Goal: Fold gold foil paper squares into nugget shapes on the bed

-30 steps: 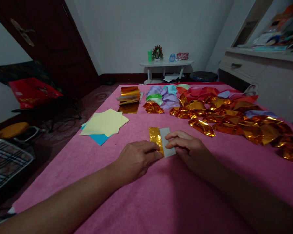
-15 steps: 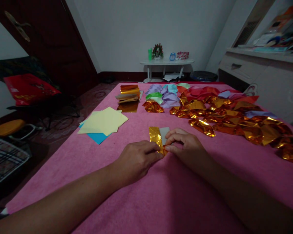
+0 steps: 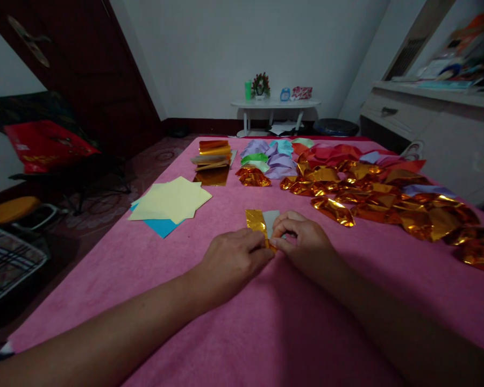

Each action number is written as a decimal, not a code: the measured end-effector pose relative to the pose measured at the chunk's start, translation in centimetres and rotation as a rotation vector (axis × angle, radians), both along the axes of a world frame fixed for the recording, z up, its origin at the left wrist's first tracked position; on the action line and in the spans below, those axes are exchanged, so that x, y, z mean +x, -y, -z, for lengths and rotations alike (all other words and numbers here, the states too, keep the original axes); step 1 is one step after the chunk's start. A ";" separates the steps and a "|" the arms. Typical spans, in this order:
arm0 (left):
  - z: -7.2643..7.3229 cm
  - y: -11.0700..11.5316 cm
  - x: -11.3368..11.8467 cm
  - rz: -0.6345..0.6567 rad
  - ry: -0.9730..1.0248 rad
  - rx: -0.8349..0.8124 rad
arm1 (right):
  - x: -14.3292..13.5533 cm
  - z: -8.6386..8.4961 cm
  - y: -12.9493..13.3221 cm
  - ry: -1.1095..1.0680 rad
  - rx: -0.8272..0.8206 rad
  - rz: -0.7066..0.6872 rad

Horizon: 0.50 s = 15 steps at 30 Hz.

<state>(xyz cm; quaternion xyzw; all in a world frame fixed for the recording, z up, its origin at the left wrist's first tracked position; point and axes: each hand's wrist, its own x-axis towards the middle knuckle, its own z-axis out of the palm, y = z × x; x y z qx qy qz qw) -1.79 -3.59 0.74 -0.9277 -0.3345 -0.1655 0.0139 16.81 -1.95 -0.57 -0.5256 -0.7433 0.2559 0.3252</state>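
A small gold foil paper (image 3: 256, 219), partly folded and with a pale grey side (image 3: 270, 219) showing, lies on the pink cloth (image 3: 226, 333). My left hand (image 3: 236, 260) rests over its lower left part, thumb and fingers pressed on the foil. From the right, my right hand (image 3: 302, 239) pinches the foil's lower right edge between thumb and curled fingers. The fingertips of both hands nearly meet at the bottom of the paper and hide part of the fold.
Yellow and blue sheets (image 3: 171, 201) lie to the left, with a stack of gold foil (image 3: 213, 161) behind. Folded gold pieces (image 3: 334, 209) and coloured ones (image 3: 280, 164) spread across the back and right. A white table (image 3: 276, 102) stands beyond.
My left hand has shifted slightly right and up along the foil's lower edge. The fingertips of both hands are closer together, and the lower edge of the foil sits a little higher.
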 end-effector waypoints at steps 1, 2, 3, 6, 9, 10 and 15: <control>0.0 0.0 0.1 0.013 -0.014 0.030 | 0.0 0.0 0.0 0.010 0.007 -0.003; 0.0 -0.1 0.0 0.037 -0.025 0.063 | 0.0 -0.1 0.1 0.017 0.017 -0.005; 0.0 -0.2 -0.1 0.066 -0.035 0.090 | 0.0 -0.1 0.1 0.025 0.026 -0.006; -0.2 -0.8 -0.7 0.145 -0.052 0.098 | 0.0 -0.1 0.3 0.046 0.061 0.000; -0.6 -1.1 -1.1 0.174 -0.012 0.013 | 0.1 0.1 0.4 0.061 0.091 0.006; -0.8 -1.1 -1.0 0.162 0.024 -0.029 | 0.1 0.1 0.4 0.063 0.104 0.019; -0.3 -0.7 0.3 -0.089 0.254 -0.205 | 0.4 0.3 0.2 0.123 0.193 0.130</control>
